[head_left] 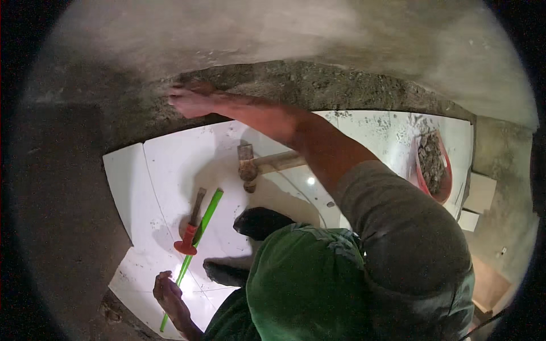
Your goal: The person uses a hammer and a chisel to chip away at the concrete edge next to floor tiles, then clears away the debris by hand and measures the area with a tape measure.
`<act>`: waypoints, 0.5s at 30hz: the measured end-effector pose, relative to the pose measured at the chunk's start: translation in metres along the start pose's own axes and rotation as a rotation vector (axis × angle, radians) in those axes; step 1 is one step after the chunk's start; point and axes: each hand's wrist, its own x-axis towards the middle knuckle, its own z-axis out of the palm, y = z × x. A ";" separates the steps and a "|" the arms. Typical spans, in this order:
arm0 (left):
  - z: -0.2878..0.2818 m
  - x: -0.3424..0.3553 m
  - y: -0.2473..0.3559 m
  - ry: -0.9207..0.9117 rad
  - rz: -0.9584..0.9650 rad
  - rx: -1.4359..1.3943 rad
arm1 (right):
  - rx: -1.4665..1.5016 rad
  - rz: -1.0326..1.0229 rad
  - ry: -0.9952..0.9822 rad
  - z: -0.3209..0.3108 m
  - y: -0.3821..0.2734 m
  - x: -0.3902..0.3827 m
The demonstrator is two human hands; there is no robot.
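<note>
- My right hand (190, 101) reaches far out, fingers spread flat, palm pressed on the rough grey mortar bed (296, 85) beyond the white tiles (170, 170) — gripping nothing.
- My left hand (166, 292) sits low, fingers curled beside the green rod (196, 244); I cannot tell whether it grips.
- A red-guarded chisel (190, 227) and a hammer (259, 165) lie on the tiles — a red basin (435, 167) of rubble sits far right.
</note>
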 end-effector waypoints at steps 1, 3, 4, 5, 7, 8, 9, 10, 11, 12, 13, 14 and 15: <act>0.002 0.000 -0.001 0.019 -0.034 -0.018 | 0.060 0.078 0.036 0.000 0.008 -0.028; 0.003 0.000 -0.004 0.034 -0.069 -0.033 | 0.332 0.347 -0.006 -0.006 0.025 -0.103; 0.004 0.000 -0.005 0.033 -0.152 -0.093 | 0.426 0.434 -0.022 -0.011 0.034 -0.145; 0.004 0.001 -0.007 0.033 -0.245 -0.192 | 0.418 0.448 0.000 -0.017 0.042 -0.187; 0.003 0.006 -0.010 0.009 -0.157 -0.096 | 0.334 0.499 0.139 -0.033 0.054 -0.261; 0.003 0.009 -0.012 -0.030 -0.074 -0.047 | 0.426 0.646 0.195 -0.041 0.057 -0.294; 0.002 0.012 -0.013 -0.029 -0.074 -0.043 | 0.382 0.685 0.264 -0.051 0.057 -0.323; 0.003 0.016 -0.015 0.013 -0.064 -0.044 | 0.211 0.737 0.167 -0.060 0.054 -0.350; 0.004 0.019 -0.016 0.043 -0.066 -0.069 | 0.119 0.817 0.183 -0.070 0.049 -0.375; 0.005 0.022 -0.017 0.038 -0.048 -0.049 | 0.010 0.913 0.221 -0.079 0.043 -0.398; 0.006 0.023 -0.017 0.028 -0.085 -0.079 | 0.044 0.975 0.178 -0.085 0.036 -0.418; 0.007 0.025 -0.017 0.018 -0.122 -0.108 | -0.104 1.137 0.121 -0.089 0.031 -0.434; 0.007 0.027 -0.017 0.004 -0.118 -0.106 | -0.325 1.293 0.086 -0.089 0.026 -0.445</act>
